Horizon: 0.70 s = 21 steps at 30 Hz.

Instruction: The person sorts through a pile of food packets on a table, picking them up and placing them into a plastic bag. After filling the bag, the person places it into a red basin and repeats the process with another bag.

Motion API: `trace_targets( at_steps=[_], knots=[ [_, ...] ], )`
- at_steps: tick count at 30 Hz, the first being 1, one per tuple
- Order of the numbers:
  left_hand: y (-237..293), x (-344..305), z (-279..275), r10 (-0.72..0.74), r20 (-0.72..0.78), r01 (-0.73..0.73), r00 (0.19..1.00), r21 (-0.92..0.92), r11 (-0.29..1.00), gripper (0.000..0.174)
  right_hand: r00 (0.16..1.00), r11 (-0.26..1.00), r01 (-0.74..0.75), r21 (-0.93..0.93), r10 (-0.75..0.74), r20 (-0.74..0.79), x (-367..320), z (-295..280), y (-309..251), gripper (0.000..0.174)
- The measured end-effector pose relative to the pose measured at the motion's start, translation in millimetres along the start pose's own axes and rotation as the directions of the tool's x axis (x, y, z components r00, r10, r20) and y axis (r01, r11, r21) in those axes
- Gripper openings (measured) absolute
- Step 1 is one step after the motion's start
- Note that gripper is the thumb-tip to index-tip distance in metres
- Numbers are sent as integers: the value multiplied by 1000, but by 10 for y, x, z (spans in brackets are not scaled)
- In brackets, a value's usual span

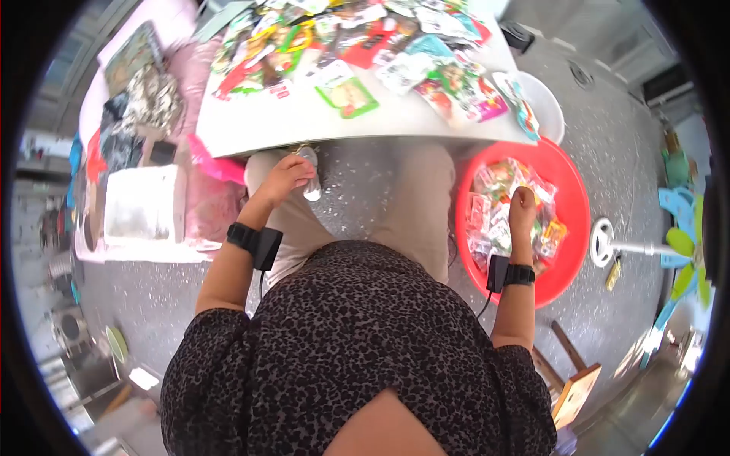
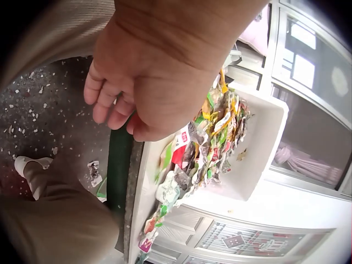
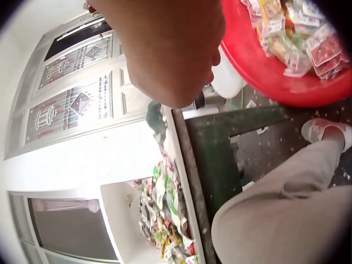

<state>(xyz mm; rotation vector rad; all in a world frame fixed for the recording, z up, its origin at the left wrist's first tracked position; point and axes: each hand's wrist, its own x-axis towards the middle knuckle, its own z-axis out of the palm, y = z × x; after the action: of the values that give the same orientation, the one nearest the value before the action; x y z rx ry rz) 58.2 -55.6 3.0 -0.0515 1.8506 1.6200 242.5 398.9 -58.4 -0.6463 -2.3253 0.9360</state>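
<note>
My left hand (image 1: 287,176) hangs over the left knee, just off the table's front edge, its fingers loosely bent with nothing in them. In the left wrist view this left hand (image 2: 148,82) shows its palm and relaxed fingers beside the table edge. My right hand (image 1: 522,213) is over the red basin (image 1: 576,220), which holds many small plastic food packets (image 1: 480,209). In the right wrist view the right hand (image 3: 170,71) appears from behind, near the basin's rim, its fingers mostly hidden; I cannot tell whether it holds anything.
A white table (image 1: 266,125) carries a heap of colourful packets (image 1: 449,76). Beyond the basin's far side stands a white bucket (image 1: 549,110). On the left is a pink sofa (image 1: 205,205) with clothes and a white box (image 1: 144,204). A wooden stool (image 1: 576,395) stands behind at right.
</note>
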Motion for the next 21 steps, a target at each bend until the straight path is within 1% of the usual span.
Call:
trace_targets(
  at_steps=[2,4,5,6,7,8,10,11,12,13,14,15,16,17,18,19,20,21],
  knots=[
    [89,-149,-156,77,-46,-77,996,-18,997,15,987,984,120,134,-132,92,93,350,-495,12],
    [20,-348,-476,126,-124,-130,984,-29,991,17,961,957,91,275,-157,229,158,728,-963,10],
    [148,-338,-479,241,-126,-232,962,81,969,17,940,935,154,321,-238,244,89,837,-1190,12],
    [138,-403,-586,270,-193,-259,943,81,962,16,918,910,207,360,-308,250,0,903,-1346,14],
    [160,-496,-690,276,-268,-260,923,96,961,15,898,925,251,284,-332,289,-21,1010,-1411,17],
    [180,-584,-800,282,-331,-259,901,111,959,14,872,913,305,270,-382,305,-35,1113,-1453,17],
    [153,-736,-1083,313,-486,-268,816,160,950,13,826,884,406,231,-463,322,-51,1289,-1484,17],
    [137,-791,-1239,327,-550,-269,769,186,945,12,794,846,496,197,-534,291,-60,1354,-1488,16],
    [19,-762,-1453,396,-641,-299,657,261,918,13,762,814,558,159,-579,291,-67,1387,-1492,16],
    [22,-845,-1609,494,-703,-210,512,455,865,16,729,779,615,119,-620,290,-73,1412,-1498,16],
    [-17,-895,-1819,519,-745,-133,419,515,847,19,695,740,668,77,-658,290,-77,1441,-1509,16],
    [-66,-938,-2052,547,-772,-49,326,563,825,21,698,735,675,63,-664,268,-89,1474,-1522,16],
    [-119,-986,-2289,620,-747,34,239,645,764,22,690,730,682,56,-666,283,-89,1488,-1539,16],
    [-148,-1055,-2481,662,-730,160,167,683,713,26,684,726,686,47,-666,298,-87,1499,-1551,15],
    [-269,-1058,-2774,617,-777,266,124,625,734,31,679,722,690,38,-665,311,-86,1505,-1558,15],
    [-255,-1152,-2864,597,-797,375,96,584,720,35,676,720,693,33,-665,318,-81,1516,-1556,15],
    [-359,-1176,-3066,566,-821,457,76,534,712,38,674,719,695,27,-664,324,-78,1529,-1547,15],
    [-458,-1199,-3237,493,-867,548,78,450,705,41,672,717,696,21,-663,330,-72,1536,-1546,14]
  ],
)
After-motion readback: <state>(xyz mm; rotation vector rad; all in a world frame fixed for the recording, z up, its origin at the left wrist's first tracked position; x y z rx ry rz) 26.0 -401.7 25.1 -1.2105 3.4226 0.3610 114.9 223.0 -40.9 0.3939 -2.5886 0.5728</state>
